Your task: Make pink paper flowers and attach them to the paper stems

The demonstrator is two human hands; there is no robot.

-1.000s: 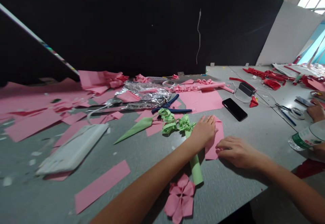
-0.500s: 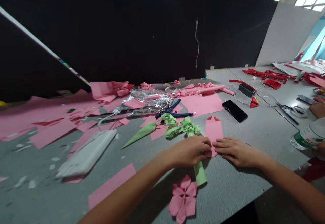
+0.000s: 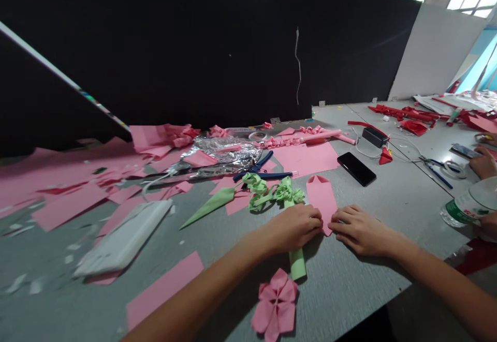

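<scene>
Fingers of our left hand (image 3: pixel 297 226) are curling against the lower left edge of the folded pink paper strip (image 3: pixel 321 197); those of our right hand (image 3: pixel 359 231) are bending at its lower right edge. We are touching the strip from both sides, but cannot tell whether either hand is pinching it. The strip is lying on the grey table (image 3: pixel 349 290), its pointed end facing us. Our left hand is crossing over the green paper tube (image 3: pixel 298 267). A pink paper flower (image 3: pixel 275 306) is lying nearer to us; a black smartphone (image 3: pixel 356 169) is resting beyond our right hand.
</scene>
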